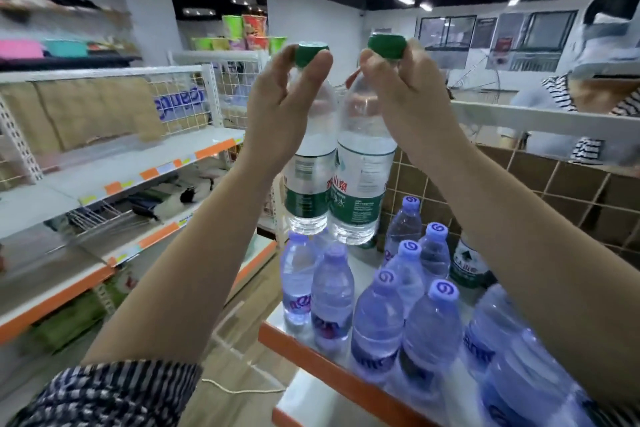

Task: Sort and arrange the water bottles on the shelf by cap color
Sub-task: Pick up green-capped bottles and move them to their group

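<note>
Above the shelf (313, 355), the left hand (277, 111) is pinching a green-capped bottle (306, 184) by its cap and the right hand (401, 97) is pinching a second green-capped bottle (362, 180) the same way. Both bottles are hanging side by side over the shelf's far end. With fingertips gripping only the caps, the full bottles are probably swinging freely, so one is risking slipping loose or striking the purple-capped bottles (377, 319) that are crowding the shelf just beneath, toppling them.
</note>
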Demonstrator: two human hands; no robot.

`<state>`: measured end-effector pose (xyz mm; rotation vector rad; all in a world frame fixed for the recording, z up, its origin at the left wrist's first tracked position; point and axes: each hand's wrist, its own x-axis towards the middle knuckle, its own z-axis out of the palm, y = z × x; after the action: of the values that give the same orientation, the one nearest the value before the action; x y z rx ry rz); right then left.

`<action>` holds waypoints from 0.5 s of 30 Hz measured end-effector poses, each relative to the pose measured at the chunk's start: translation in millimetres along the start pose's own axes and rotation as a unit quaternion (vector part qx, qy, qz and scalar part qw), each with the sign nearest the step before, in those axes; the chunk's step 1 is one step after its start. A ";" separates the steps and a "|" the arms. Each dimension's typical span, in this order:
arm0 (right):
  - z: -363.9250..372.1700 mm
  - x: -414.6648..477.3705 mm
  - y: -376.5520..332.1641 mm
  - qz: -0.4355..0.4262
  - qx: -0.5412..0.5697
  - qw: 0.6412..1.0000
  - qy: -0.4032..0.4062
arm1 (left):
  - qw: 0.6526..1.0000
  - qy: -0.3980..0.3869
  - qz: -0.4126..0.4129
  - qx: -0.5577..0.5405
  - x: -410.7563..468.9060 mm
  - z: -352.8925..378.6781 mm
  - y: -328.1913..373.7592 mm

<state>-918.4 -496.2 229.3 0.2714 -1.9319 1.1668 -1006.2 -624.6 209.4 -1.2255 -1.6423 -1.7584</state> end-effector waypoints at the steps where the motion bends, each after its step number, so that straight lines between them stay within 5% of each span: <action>1: -4.6 -7.2 -6.9 -0.007 0.000 1.000 -0.003 | 1.000 0.010 -0.001 -0.002 -7.4 1.0 11.3; 15: -30.2 -156.7 -30.1 0.117 0.031 0.993 -0.005 | 0.988 0.021 -0.127 -0.083 -145.1 23.6 66.6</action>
<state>-787.5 -523.4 137.2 0.0828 -1.9774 1.3810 -871.2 -651.4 125.0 -1.0785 -1.7194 -2.0971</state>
